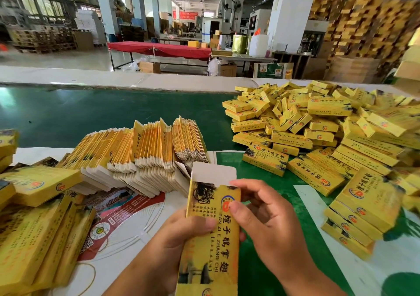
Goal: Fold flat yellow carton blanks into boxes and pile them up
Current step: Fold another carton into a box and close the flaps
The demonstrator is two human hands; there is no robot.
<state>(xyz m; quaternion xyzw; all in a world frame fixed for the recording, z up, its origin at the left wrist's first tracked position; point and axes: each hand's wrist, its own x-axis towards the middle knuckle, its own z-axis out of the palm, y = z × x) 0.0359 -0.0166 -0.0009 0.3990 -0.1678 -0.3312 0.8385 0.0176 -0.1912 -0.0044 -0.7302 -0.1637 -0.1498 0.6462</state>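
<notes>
A yellow carton (213, 232) printed with black characters stands on end in front of me, its white top flap raised. My left hand (181, 234) grips its left side from below, thumb across the printed face. My right hand (263, 220) holds the carton's right edge near the top, fingers curled over the upper corner and thumb on the front. A fanned row of flat yellow blanks (145, 150) lies just beyond the carton. A big loose heap of folded boxes (318, 132) covers the table to the right.
More yellow boxes are stacked at the left (34, 223). The green table top (91, 111) stretches behind the blanks. Printed paper sheets (122, 207) lie under the work. Beyond stand a red-covered table (159, 48) and tall stacks of cartons (363, 23).
</notes>
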